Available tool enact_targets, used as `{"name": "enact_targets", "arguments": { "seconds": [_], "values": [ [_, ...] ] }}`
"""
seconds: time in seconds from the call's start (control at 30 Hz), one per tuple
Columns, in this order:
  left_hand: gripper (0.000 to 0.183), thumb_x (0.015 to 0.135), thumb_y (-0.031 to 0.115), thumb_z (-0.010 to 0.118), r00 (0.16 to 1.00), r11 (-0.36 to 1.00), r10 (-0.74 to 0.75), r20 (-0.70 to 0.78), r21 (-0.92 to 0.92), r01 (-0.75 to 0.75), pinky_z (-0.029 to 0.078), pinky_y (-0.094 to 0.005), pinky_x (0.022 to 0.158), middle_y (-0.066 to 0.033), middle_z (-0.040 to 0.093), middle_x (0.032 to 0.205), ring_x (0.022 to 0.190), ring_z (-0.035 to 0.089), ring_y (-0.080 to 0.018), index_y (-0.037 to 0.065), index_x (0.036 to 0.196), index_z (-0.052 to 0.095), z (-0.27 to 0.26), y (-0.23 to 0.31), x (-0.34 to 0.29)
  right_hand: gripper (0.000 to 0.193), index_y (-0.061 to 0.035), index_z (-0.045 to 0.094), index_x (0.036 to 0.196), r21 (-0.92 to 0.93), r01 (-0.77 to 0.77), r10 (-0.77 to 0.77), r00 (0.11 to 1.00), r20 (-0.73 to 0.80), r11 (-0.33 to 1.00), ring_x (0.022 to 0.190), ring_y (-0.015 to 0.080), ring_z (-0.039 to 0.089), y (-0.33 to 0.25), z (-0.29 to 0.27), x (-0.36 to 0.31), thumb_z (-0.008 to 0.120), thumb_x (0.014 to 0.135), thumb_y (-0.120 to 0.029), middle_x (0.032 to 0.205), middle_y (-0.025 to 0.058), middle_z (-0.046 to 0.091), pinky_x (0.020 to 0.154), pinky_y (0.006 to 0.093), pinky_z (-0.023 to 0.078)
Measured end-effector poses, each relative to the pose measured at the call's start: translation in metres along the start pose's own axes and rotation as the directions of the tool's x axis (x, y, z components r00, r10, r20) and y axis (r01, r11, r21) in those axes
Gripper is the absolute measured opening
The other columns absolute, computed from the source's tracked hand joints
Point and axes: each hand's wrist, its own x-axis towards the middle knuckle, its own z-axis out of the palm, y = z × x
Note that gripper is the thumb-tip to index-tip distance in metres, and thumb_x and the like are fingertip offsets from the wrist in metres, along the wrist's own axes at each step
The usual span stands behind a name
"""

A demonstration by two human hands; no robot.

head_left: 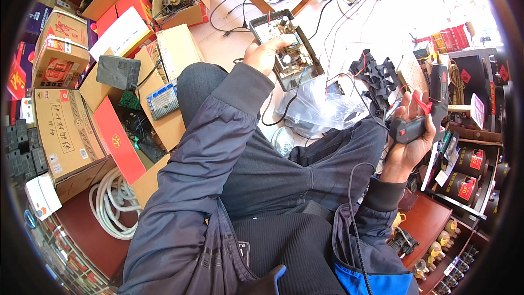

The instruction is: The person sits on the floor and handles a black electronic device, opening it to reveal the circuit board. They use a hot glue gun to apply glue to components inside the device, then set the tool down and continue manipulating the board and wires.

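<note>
My left hand (263, 54) is closed on the near left side of an open black electronics case (312, 57), thumb over its inside. In the case sits a circuit board (297, 54) with several components, and thin wires run out of it. At the right, my right hand (410, 150) holds a black pistol-shaped soldering gun (408, 130) with a red trigger, its narrow tip pointing up and away. The fingers wrap loosely about its body, and the gun is apart from the case. A clear plastic bag (322, 112) lies just below the case, before my crossed legs.
Cardboard boxes (71, 131) crowd the left, one open with a dark adapter (118, 71) on it. A coiled white hose (112, 207) lies lower left. Black plastic parts (376, 76) and loose wires cover the floor ahead. A wooden stool (256, 3) stands far; shelves (464, 196) line the right.
</note>
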Motion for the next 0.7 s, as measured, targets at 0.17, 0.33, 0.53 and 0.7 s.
{"name": "enact_targets", "arguments": {
  "seconds": [0.17, 0.33, 0.53, 0.7],
  "values": [
    [0.029, 0.087, 0.0, 0.076, 0.999, 0.999, -0.03, -0.011, -0.033, 0.03, 0.064, -0.0401, 0.08, -0.011, 0.076, 0.102, 0.087, 0.075, -0.0234, -0.001, 0.115, 0.071, 0.002, 0.001, -0.002, 0.066, -0.0071, 0.039, 0.159, 0.0, -0.022, 0.022, 0.999, 0.048, 1.0, 0.125, 0.0313, 0.065, -0.002, -0.002, 0.002, 0.058, 0.098, -0.025, 0.153, 0.0213, 0.054, 0.095, 0.043, 0.058],
    [0.029, 0.087, -0.001, 0.076, 0.999, 0.998, -0.038, -0.008, -0.049, 0.038, 0.064, -0.0407, 0.08, -0.0111, 0.076, 0.101, 0.087, 0.075, -0.0238, -0.001, 0.115, 0.07, 0.0, -0.001, 0.002, 0.064, -0.0065, 0.041, 0.157, -0.016, -0.047, 0.047, 0.998, 0.035, 0.999, 0.12, 0.0282, 0.067, 0.001, -0.002, 0.003, 0.058, 0.098, -0.024, 0.153, 0.0213, 0.054, 0.094, 0.0416, 0.059],
    [0.028, 0.094, 0.001, 0.066, 1.0, 0.999, 0.019, -0.013, 0.028, -0.019, 0.067, -0.0512, 0.081, -0.0192, 0.073, 0.107, 0.091, 0.076, -0.0312, -0.006, 0.121, 0.064, 0.0, -0.003, 0.005, 0.062, -0.002, 0.043, 0.155, 0.002, -0.087, 0.087, 0.996, 0.035, 0.996, 0.118, 0.0291, 0.068, 0.01, -0.007, 0.014, 0.058, 0.097, -0.021, 0.152, 0.0222, 0.054, 0.094, 0.0415, 0.059],
    [0.029, 0.094, -0.001, 0.066, 0.999, 0.999, 0.028, -0.039, 0.036, -0.026, 0.067, -0.052, 0.08, -0.0189, 0.073, 0.106, 0.091, 0.076, -0.0315, -0.007, 0.122, 0.064, 0.001, -0.004, 0.004, 0.063, -0.001, 0.043, 0.155, 0.017, -0.114, 0.113, 0.992, 0.052, 0.993, 0.118, 0.0291, 0.067, 0.011, -0.008, 0.022, 0.056, 0.097, -0.018, 0.153, 0.0214, 0.053, 0.095, 0.0409, 0.059]
  ]
}}
